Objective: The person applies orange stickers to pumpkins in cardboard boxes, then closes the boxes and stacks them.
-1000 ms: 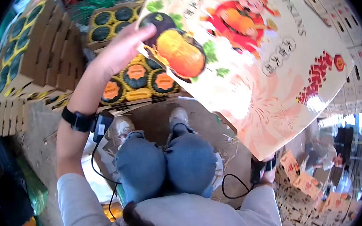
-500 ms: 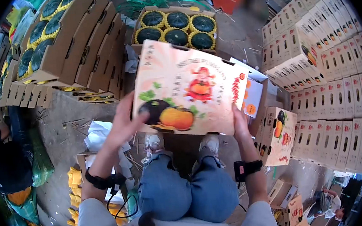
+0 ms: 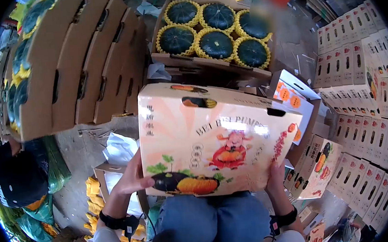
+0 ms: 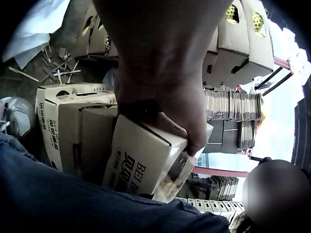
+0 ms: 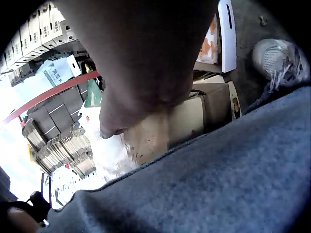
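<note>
A printed pumpkin carton (image 3: 195, 134), its lid down and the picture of a fortune figure facing up, is held just above the knees. My left hand (image 3: 132, 178) grips its left side, with the thumb lying on the top face beside the pictured pumpkins. At the opposite side my right hand (image 3: 276, 183) grips near the lower right corner. In the left wrist view the left hand (image 4: 165, 104) has its thumb over the edge of the carton (image 4: 141, 158). The right wrist view shows the right hand (image 5: 141, 97) bent over the carton's side (image 5: 150, 133); most fingers are hidden.
Beyond the carton, green pumpkins (image 3: 215, 44) in yellow foam nets fill an open box (image 3: 184, 63). Tall stacked trays (image 3: 82, 61) stand left, closed cartons (image 3: 356, 72) right. Orange labels (image 3: 285, 94) lie nearby, beside another carton (image 3: 316, 168). A person's black cap (image 3: 10, 176) shows left.
The carton has come down from a high, tilted position near the camera to just above the knees, its far side face now showing. Both hands hold it at its sides.
</note>
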`<control>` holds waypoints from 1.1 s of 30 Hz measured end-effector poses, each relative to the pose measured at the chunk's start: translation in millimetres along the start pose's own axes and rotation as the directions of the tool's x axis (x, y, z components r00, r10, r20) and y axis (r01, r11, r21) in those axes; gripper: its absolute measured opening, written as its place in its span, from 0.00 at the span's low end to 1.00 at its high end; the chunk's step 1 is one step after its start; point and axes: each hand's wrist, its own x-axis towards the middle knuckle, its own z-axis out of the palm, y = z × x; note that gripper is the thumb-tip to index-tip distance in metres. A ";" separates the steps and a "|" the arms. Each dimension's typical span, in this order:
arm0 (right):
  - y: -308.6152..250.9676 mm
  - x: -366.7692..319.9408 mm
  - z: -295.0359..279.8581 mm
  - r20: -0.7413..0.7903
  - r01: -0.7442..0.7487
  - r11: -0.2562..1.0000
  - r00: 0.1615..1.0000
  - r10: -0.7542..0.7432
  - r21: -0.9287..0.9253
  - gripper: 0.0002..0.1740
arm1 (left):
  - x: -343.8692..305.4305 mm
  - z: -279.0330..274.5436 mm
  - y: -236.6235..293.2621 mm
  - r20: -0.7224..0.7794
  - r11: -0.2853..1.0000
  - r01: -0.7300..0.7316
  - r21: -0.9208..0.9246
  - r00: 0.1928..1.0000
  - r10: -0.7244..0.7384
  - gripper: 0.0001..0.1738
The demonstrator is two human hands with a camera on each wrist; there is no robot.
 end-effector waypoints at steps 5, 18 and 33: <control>17.9 -7.0 -12.9 -0.128 -0.029 0.993 0.991 0.043 0.115 0.40 | -0.2 -12.8 -4.4 0.001 0.996 0.089 -0.028 0.996 -0.089 0.58; -8.8 -0.1 10.7 -0.151 -0.115 0.991 0.983 0.104 -0.070 0.34 | 22.7 -25.9 -40.1 -0.141 0.975 -0.196 0.102 0.968 0.209 0.55; -44.5 143.9 14.1 0.153 0.123 0.958 0.974 -0.167 0.260 0.56 | 153.0 -18.5 23.1 -0.018 0.933 -0.252 -0.256 0.967 0.256 0.39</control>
